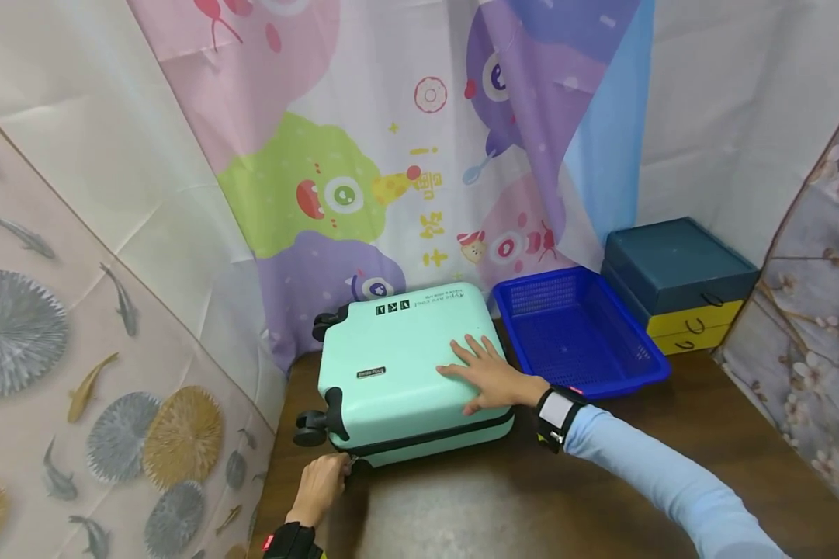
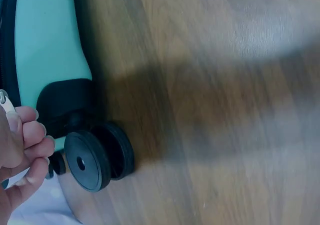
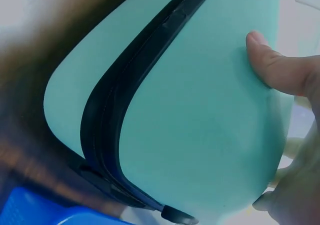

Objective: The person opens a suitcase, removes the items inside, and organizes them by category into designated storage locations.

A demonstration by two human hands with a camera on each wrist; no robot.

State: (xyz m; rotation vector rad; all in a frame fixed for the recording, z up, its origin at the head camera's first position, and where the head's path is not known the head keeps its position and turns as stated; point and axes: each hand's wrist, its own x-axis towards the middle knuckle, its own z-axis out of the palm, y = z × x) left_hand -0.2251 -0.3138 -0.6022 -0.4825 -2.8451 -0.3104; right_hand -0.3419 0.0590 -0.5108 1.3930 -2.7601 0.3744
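In the head view, we see the mint case (image 1: 405,334) lying flat on the desk (image 1: 601,473), its long axis running roughly left to right, wheels (image 1: 310,428) toward the left. Its black zip (image 1: 440,435) follows the near side, so from the left hand (image 1: 319,485) the line leads away to our right along that edge. The left hand is the nearer one to this end of the zip: it sits at the near-left corner, knuckles up, its forearm rising from the bottom edge. The right hand (image 1: 487,376) reaches in from the lower right and rests on the lid near the right end, fingers spread apart, gripping nothing. The basket (image 1: 653,371) stands just beyond that end, with the boxes (image 1: 681,268) to its right.

In the left wrist view, we find the grip together, thumb and curled fingers pinching a small metal pull (image 2: 6,103) beside the zip band, with a wheel near the fingertips.

In the right wrist view, the thumb presses along the shell while the other fingers are partly hidden; the zip band curves round the case's corner below them, apart from the hand.
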